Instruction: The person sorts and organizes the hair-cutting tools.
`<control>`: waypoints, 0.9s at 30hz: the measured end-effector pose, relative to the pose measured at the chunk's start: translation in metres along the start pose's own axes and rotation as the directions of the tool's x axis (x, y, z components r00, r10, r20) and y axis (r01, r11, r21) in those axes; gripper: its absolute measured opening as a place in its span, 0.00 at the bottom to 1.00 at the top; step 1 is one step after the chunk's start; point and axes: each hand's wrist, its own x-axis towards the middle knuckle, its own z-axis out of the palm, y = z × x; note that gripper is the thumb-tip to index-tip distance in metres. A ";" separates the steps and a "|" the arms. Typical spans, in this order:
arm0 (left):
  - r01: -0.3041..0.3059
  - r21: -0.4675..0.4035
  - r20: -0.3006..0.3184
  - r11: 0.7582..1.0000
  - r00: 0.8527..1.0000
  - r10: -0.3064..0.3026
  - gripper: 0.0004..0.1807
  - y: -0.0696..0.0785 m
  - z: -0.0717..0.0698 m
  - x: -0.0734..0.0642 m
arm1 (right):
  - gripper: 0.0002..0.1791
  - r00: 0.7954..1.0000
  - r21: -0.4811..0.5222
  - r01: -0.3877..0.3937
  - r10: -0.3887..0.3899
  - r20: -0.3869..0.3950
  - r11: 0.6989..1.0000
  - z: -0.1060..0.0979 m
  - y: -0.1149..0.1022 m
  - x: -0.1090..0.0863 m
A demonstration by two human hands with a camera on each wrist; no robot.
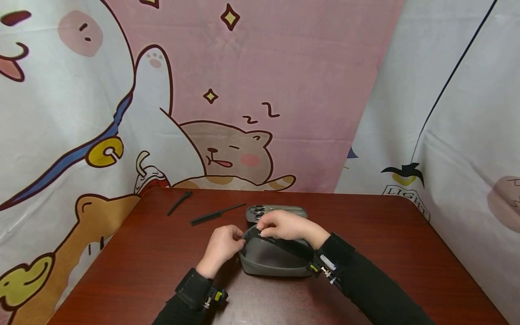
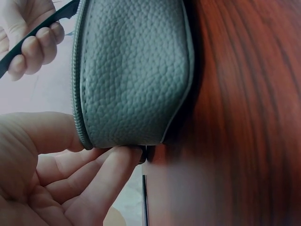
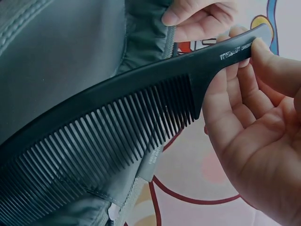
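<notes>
We see the left hand [image 1: 221,247] pinching the near end of a gray pouch [image 1: 277,271], right hand [image 1: 285,225] curled round the handle of a black comb [image 3: 141,79] slanting across the pouch's opening. Tail comb [image 1: 206,218] lies on the worktop [image 1: 142,271] beyond our left hand.

The head view looks forward and down across the desk [image 1: 142,271]; each wrist view looks from just behind its fingers [image 2: 110,172], both sharing the bag [image 2: 136,70] and, apparently, though cropped, the comb [image 3: 207,63].
</notes>
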 end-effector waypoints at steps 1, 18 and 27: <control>0.000 -0.001 0.001 1.000 1.000 0.000 0.04 0.000 0.000 0.000 | 0.04 1.000 -0.011 0.002 -0.002 0.004 1.000 0.001 0.001 0.001; -0.022 0.003 -0.049 1.000 0.999 0.022 0.03 -0.006 0.002 -0.003 | 0.05 0.993 -0.078 -0.103 0.107 0.054 0.992 0.019 0.003 0.025; -0.017 0.008 -0.065 1.000 0.998 0.017 0.05 -0.006 0.001 -0.003 | 0.07 0.966 -0.087 -0.239 0.246 0.075 0.967 0.030 0.004 0.040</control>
